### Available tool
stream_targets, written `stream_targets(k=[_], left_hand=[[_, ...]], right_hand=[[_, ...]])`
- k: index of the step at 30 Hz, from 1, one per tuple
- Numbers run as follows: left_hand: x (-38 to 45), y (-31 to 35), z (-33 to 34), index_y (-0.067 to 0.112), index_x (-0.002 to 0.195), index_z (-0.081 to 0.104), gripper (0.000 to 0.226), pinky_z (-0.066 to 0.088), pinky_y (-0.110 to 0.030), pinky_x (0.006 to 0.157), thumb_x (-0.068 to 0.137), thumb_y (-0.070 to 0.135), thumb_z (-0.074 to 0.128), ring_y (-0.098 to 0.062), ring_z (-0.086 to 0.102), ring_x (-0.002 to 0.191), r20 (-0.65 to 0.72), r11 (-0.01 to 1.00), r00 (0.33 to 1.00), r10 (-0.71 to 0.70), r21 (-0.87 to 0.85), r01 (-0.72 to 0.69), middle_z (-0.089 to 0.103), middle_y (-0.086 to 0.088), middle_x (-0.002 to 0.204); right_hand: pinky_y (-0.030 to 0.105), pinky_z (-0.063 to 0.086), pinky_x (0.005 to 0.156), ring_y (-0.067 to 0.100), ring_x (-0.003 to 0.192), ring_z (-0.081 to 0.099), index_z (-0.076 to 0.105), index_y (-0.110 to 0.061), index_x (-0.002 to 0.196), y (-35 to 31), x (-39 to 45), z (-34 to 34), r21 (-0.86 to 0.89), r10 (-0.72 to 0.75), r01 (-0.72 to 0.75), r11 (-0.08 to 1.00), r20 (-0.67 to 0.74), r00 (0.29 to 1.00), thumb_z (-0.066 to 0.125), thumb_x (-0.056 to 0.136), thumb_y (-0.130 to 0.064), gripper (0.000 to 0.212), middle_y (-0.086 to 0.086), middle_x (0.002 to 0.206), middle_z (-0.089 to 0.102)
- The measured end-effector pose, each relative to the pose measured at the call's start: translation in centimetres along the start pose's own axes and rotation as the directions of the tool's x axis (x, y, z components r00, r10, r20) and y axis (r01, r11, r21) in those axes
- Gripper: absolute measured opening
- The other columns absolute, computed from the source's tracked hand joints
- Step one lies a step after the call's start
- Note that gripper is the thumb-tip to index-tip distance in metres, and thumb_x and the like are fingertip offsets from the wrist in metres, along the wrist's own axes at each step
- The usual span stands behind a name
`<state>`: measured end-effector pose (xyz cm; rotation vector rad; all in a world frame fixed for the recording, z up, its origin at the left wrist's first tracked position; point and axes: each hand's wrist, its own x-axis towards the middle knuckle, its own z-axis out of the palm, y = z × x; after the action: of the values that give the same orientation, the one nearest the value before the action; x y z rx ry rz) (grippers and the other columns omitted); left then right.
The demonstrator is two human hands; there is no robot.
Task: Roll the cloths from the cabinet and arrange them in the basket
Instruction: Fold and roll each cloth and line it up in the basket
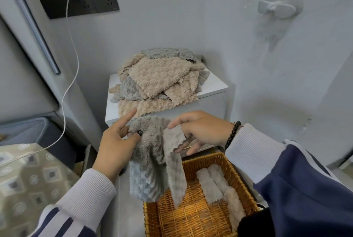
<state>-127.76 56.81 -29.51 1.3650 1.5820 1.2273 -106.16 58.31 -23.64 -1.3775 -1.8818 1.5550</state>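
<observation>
A grey fluffy cloth [152, 162] hangs in the air between my hands, above the left end of the wicker basket [193, 215]. My left hand [116, 147] pinches its upper left edge with the thumb, index finger pointing out. My right hand [198, 131] pinches its upper right corner between thumb and fingers. Two rolled cloths [219, 185] lie side by side in the basket's right half. A heap of beige and grey cloths [162, 78] sits on top of the white cabinet [214, 91] behind.
A white cable [73, 76] runs from a black wall socket panel [76, 0] down to the left. A patterned cover [28, 179] lies at the lower left. A white hook [277, 8] is on the wall at upper right.
</observation>
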Motion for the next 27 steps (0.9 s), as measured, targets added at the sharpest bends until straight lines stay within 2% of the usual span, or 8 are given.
stream_targets(k=[2, 4, 6, 11, 14, 21, 23, 27], left_hand=[[-0.1, -0.2, -0.5, 0.064, 0.121, 0.051, 0.069, 0.055, -0.054, 0.087, 0.089, 0.004, 0.06, -0.026, 0.06, 0.112, -0.005, 1.0, 1.0, 0.027, -0.004, -0.027, 0.066, -0.002, 0.123], [-0.2, -0.5, -0.9, 0.062, 0.126, 0.047, 0.067, 0.052, -0.056, 0.083, 0.089, 0.008, 0.062, -0.026, 0.058, 0.089, -0.023, 0.999, 0.998, 0.052, -0.009, -0.052, 0.07, -0.012, 0.093], [-0.1, -0.6, -1.1, 0.058, 0.128, 0.046, 0.065, 0.051, -0.047, 0.071, 0.09, 0.008, 0.063, -0.026, 0.049, 0.072, -0.045, 0.997, 0.996, 0.072, -0.021, -0.073, 0.057, -0.024, 0.071], [0.0, 0.0, -0.9, 0.045, 0.127, 0.052, 0.055, 0.054, -0.041, 0.061, 0.09, 0.006, 0.062, -0.024, 0.046, 0.064, -0.037, 0.993, 0.995, 0.094, -0.063, -0.096, 0.056, -0.026, 0.076], [0.0, 0.5, -0.7, 0.037, 0.129, 0.053, 0.057, 0.032, -0.023, 0.044, 0.09, -0.004, 0.057, -0.022, 0.032, 0.054, -0.04, 0.99, 0.99, 0.133, -0.048, -0.135, 0.049, -0.017, 0.071], [-0.3, 1.7, 0.3, 0.033, 0.127, 0.054, 0.057, 0.031, -0.019, 0.046, 0.091, -0.01, 0.051, -0.011, 0.034, 0.048, 0.002, 0.982, 0.99, 0.14, -0.127, -0.139, 0.039, -0.003, 0.056], [-0.5, 2.0, 0.6, 0.031, 0.126, 0.054, 0.054, 0.04, -0.017, 0.049, 0.092, -0.01, 0.05, -0.01, 0.045, 0.052, 0.05, 0.977, 0.991, 0.123, -0.18, -0.113, 0.048, -0.009, 0.061], [-0.6, 2.1, 0.7, 0.023, 0.13, 0.053, 0.054, 0.053, -0.019, 0.061, 0.092, -0.014, 0.048, -0.013, 0.069, 0.073, 0.15, 0.956, 0.985, 0.09, -0.291, -0.043, 0.074, -0.008, 0.086]], right_hand=[[0.043, 0.056, 0.084, 0.008, 0.07, 0.07, 0.055, -0.015, 0.125, -0.2, 0.4, 0.6, -0.062, -0.027, 0.032, 0.998, 0.07, 0.997, 0.035, 0.093, 0.008, 0.043, -0.011, 0.11, 0.049], [0.043, 0.057, 0.084, 0.003, 0.062, 0.068, 0.058, -0.012, 0.125, -0.1, 0.9, 1.0, -0.162, -0.089, 0.102, 0.982, 0.082, 0.993, 0.039, 0.096, 0.004, 0.038, -0.02, 0.068, 0.049], [0.037, 0.058, 0.079, 0.014, 0.079, 0.073, 0.063, -0.01, 0.115, 0.1, 1.3, 1.4, -0.216, -0.138, 0.148, 0.965, 0.061, 0.989, 0.045, 0.097, -0.004, 0.026, -0.017, 0.047, 0.054], [0.035, 0.055, 0.069, 0.022, 0.061, 0.064, 0.07, -0.014, 0.102, -0.2, 2.3, 2.4, -0.312, -0.245, 0.224, 0.923, -0.031, 0.969, 0.051, 0.093, -0.003, 0.023, 0.002, 0.065, 0.067], [0.046, 0.056, 0.083, 0.035, 0.079, 0.066, 0.069, -0.023, 0.099, -0.3, 2.6, 3.0, -0.335, -0.301, 0.276, 0.901, -0.024, 0.953, 0.054, 0.089, -0.001, 0.028, -0.006, 0.061, 0.065], [0.027, 0.048, 0.074, 0.016, 0.078, 0.057, 0.072, -0.019, 0.08, -0.2, 3.4, 2.8, -0.427, -0.478, 0.348, 0.835, -0.249, 0.842, 0.069, 0.084, -0.023, 0.007, 0.004, 0.085, 0.063], [0.01, 0.037, 0.074, 0.008, 0.085, 0.051, 0.067, -0.023, 0.074, -0.1, 3.5, 2.7, -0.411, -0.533, 0.386, 0.826, -0.347, 0.771, 0.072, 0.081, -0.025, 0.009, -0.004, 0.09, 0.054], [0.012, 0.041, 0.069, 0.0, 0.071, 0.054, 0.065, -0.021, 0.073, -0.2, 3.1, 2.0, -0.305, -0.558, 0.469, 0.829, -0.389, 0.733, 0.071, 0.083, -0.017, 0.011, -0.013, 0.076, 0.059]])
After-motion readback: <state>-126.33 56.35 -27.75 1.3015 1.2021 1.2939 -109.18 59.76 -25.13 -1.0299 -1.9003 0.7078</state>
